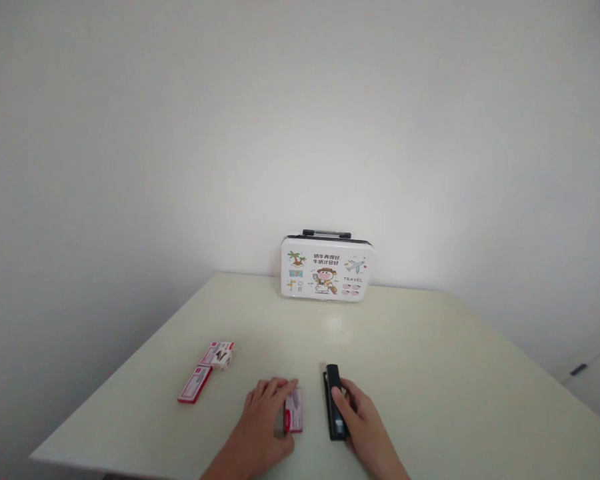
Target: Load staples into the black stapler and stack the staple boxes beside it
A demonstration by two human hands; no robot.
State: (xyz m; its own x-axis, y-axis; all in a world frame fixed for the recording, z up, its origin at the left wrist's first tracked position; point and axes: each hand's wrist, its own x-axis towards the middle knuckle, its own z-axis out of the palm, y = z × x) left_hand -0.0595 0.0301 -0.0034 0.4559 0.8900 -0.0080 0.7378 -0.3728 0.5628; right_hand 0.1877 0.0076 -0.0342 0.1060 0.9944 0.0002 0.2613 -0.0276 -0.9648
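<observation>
Stapler (pixel 334 402): black, lying lengthwise near me, right of centre on the table (pixel 430 360).
Right hand (pixel 363 417): my fingers curl loosely over its side, steadying it.
Left hand (pixel 265 413): laid flat, fingertips on a red staple box (pixel 294 411), pinning it.
Far edge: printed case (pixel 327 269) parked against the wall.

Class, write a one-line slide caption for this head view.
Left hand on a red staple box, right hand on a black stapler.

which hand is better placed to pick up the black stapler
Right, most likely. The right hand already rests on the black stapler, while the left hand lies on the small red staple box beside it.
</observation>
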